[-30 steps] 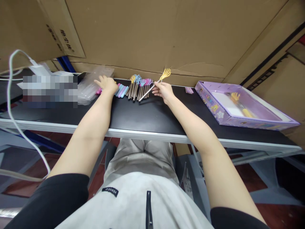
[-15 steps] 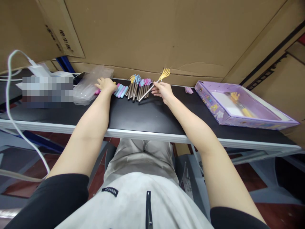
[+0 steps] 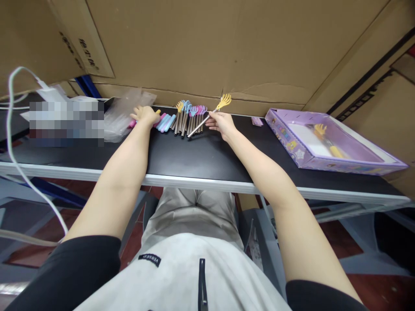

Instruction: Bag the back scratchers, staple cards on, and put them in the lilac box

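Observation:
My right hand (image 3: 222, 124) pinches the metal shaft of a back scratcher (image 3: 203, 124) with a yellow claw (image 3: 224, 101). The shaft slants down to the left over the row of other scratchers (image 3: 183, 121), whose claws are yellow, blue and pink. My left hand (image 3: 145, 115) reaches over the coloured handles, its outer fingers spread. A yellow handle (image 3: 158, 112) shows at its thumb side, seemingly gripped; the fingertips there are hidden. Blue and pink handles (image 3: 166, 122) lie just right of it, and a pink handle (image 3: 132, 123) shows under its left side.
A clear plastic bag (image 3: 119, 116) lies left of my left hand. A white cable (image 3: 13, 108) loops at the far left. On the right, a purple box (image 3: 301, 160) holds a packed yellow scratcher (image 3: 327, 140); a small pink card (image 3: 257, 122) is beside it. Cardboard (image 3: 194, 47) stands behind the table.
The yellow handle at my left hand shows a little more, beside the thumb. My right hand keeps the scratcher in nearly the same place.

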{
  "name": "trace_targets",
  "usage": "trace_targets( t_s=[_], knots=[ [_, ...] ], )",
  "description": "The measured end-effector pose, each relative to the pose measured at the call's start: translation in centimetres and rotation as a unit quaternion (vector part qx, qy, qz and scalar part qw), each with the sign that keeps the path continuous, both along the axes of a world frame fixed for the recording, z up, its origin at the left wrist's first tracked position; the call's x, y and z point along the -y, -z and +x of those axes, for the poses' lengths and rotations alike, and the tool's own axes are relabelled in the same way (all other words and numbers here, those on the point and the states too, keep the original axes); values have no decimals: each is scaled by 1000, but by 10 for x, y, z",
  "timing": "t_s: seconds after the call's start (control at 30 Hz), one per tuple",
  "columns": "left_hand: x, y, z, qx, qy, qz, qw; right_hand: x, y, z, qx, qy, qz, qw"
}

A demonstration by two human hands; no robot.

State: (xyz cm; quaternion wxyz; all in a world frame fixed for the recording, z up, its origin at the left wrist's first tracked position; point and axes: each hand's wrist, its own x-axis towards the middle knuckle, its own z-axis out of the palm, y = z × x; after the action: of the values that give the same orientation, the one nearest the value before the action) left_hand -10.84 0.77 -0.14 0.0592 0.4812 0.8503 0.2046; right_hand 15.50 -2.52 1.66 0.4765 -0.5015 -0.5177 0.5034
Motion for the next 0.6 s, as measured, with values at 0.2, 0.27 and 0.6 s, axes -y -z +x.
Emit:
trace_targets(
  t_s=[0.2, 0.27, 0.6],
  knots=[
    [-12, 6, -6, 19, 20, 76, 997, -3, 4, -3, 6, 11, -45, 999],
    [-13, 2, -4, 33, 42, 105, 993, -4, 5, -3, -10, 20, -61, 998],
    [-15, -4, 23, 75, 200, 184, 959, -8, 12, -4, -80, -48, -103, 990]
  ],
)
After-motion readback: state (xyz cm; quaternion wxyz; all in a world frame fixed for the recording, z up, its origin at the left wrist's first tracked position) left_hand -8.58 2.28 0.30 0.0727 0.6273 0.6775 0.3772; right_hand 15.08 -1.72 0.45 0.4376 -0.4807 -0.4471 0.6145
